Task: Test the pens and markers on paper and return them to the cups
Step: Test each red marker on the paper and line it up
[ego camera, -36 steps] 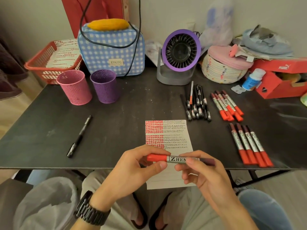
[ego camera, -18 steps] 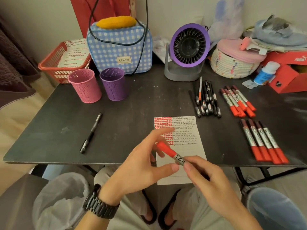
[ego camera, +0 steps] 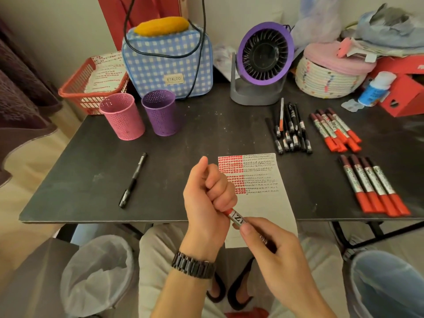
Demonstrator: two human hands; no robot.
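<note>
Head view, lower centre: held one red marker point(ego camera: 237, 218) slantwise above the near part of the paper point(ego camera: 263, 203), clear of the surface point(ego camera: 206, 138). Wrapped the left hand point(ego camera: 208, 191) in a fist round the red cap end, thumb up; pinched the labelled barrel in the right hand point(ego camera: 275, 249). Judged as a cap being pulled off or pressed on; could not tell which.

Found the upper part of the paper filled: a block of red marks at left, rows of black marks at right, the lower part blank. Saw no pen above the rim of the pink cup point(ego camera: 122, 117) or the purple cup point(ego camera: 160, 113), side by side at upper left. Judged the returning as hardly begun: black pens point(ego camera: 290, 129) bunched at upper right, red markers point(ego camera: 335, 131) just beside them, four more red markers point(ego camera: 371, 187) in a row at right, one black pen point(ego camera: 133, 180) alone at left, well apart from the rest.

Dark surface set against a pale wall point(ego camera: 57, 31). Along the back: red basket point(ego camera: 73, 88) with marked sheets, blue checked bag point(ego camera: 167, 63), purple fan point(ego camera: 263, 58), woven basket point(ego camera: 328, 79), red box point(ego camera: 403, 92). Below the near edge, lower left: lined bin point(ego camera: 98, 271).
</note>
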